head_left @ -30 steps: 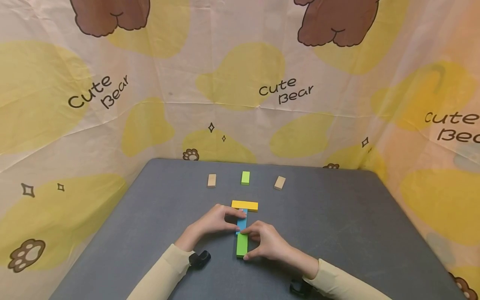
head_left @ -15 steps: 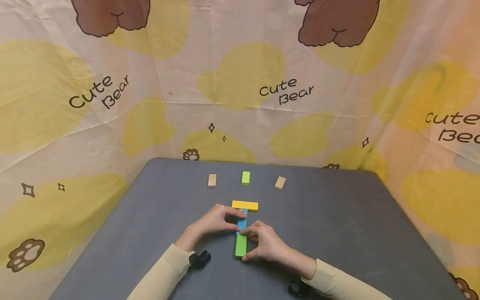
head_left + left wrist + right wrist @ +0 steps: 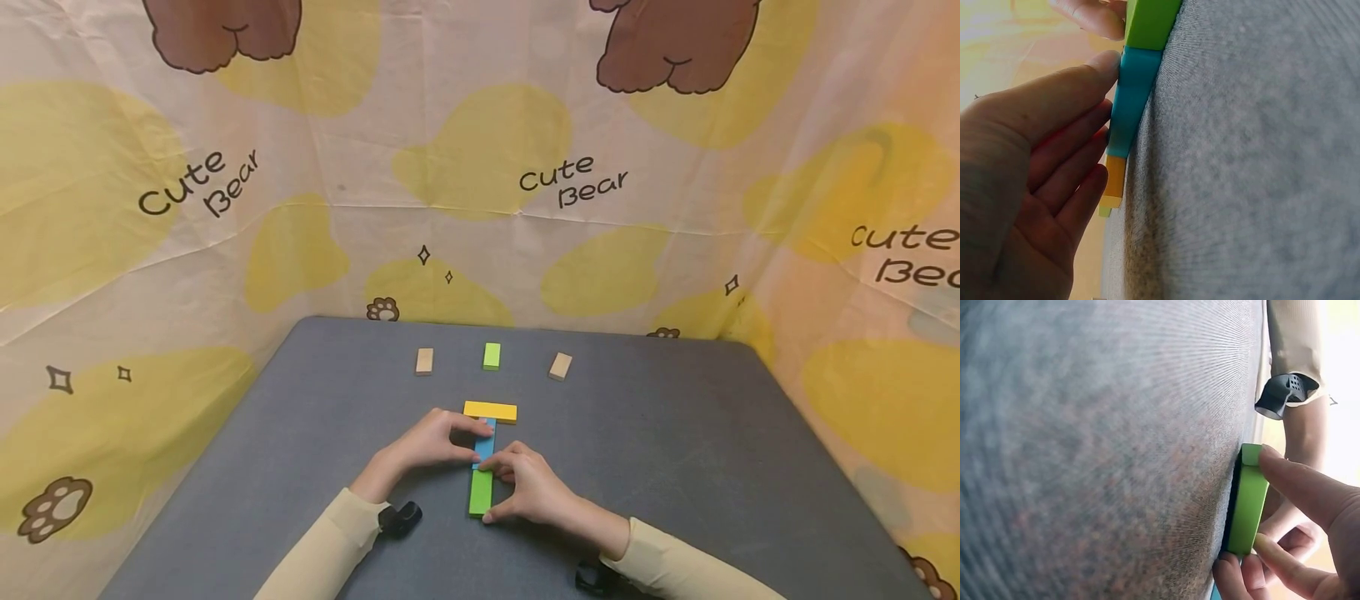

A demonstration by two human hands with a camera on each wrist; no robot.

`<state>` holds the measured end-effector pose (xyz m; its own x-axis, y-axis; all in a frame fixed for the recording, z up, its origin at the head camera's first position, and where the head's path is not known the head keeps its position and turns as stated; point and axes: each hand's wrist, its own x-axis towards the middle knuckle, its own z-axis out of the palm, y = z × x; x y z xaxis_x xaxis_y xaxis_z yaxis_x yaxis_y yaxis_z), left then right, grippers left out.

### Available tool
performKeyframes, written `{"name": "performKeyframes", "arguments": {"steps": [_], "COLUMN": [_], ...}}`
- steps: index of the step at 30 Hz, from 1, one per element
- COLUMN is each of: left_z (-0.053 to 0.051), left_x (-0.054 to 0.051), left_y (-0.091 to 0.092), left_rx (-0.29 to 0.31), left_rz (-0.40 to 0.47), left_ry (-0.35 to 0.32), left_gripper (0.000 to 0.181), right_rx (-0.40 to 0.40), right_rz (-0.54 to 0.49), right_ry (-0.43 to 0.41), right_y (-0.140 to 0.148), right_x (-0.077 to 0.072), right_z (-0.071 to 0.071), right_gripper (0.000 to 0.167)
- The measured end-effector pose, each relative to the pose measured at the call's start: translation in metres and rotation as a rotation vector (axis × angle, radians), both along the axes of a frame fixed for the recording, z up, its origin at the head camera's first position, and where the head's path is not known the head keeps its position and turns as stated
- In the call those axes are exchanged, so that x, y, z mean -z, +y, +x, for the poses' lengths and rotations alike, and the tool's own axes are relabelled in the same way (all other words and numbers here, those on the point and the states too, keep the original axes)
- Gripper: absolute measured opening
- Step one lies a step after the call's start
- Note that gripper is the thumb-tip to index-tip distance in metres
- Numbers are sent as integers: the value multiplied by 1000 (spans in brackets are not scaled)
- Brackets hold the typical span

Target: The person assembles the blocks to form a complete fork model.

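Note:
A long blue block point(image 3: 485, 445) lies on the table, its far end by a yellow block point(image 3: 498, 412) set crosswise. My left hand point(image 3: 427, 440) rests its thumb and fingertips on the blue block, the fingers fairly straight in the left wrist view. A long green block point(image 3: 481, 493) lies in line at the near end. My right hand point(image 3: 542, 487) pinches the green block lengthwise, thumb at its near end and a finger at its far end. In the left wrist view, the blue block point(image 3: 1135, 94) meets the green one point(image 3: 1150, 25).
Toward the back of the grey table point(image 3: 637, 433) lie two plain wooden blocks point(image 3: 424, 361) and a short light-green block point(image 3: 491, 356) between them. A printed cloth point(image 3: 480, 167) hangs around the table's back and sides.
The green block has shifted slightly left and toward me, with my right hand moving along with it. My left hand, the blue block and the yellow block stay where they were.

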<state>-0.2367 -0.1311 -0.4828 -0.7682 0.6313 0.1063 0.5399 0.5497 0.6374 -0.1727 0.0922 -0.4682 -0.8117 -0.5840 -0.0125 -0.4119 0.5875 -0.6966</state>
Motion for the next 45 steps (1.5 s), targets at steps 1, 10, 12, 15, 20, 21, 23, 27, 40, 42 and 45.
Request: {"name": "performKeyframes", "arguments": {"steps": [1,10,12,15,20,21,23,27,40,42,45], "left_z": [0,0,0,0,-1,-1,-2,-2,-1,-1,0], "left_x": [0,1,0,0,0,0,0,1,0,0,0], "left_y": [0,0,0,0,-1,-1,-2,-2,-2,-1,-1], "left_rx": [0,-5,-6,-4,1,1,2,4,-1,0,1], "left_rz": [-2,-7,-5,-2,4,5,8,7,9,10,10], "left_ry": [1,1,-1,-3,-2,-1,0,1,-4,-3,-5], "left_gripper": [43,43,43,43,43,43,43,44,44,44,43], "right_rx": [0,-5,-4,2,4,4,5,11,3,1,-1], "right_rz": [2,24,31,38,37,36,34,35,28,26,25], "right_ry": [-1,1,2,7,10,11,9,5,19,19,17], "right_y": [0,-1,-2,-2,-2,-2,-2,-2,-3,-3,-4], "right_x": [0,0,0,-1,0,1,2,2,1,1,2], "right_z": [0,-2,-2,-2,-3,-3,-3,-4,-4,-5,-4], "right_gripper": [58,57,57,57,56,56,56,56,57,57,56]}}
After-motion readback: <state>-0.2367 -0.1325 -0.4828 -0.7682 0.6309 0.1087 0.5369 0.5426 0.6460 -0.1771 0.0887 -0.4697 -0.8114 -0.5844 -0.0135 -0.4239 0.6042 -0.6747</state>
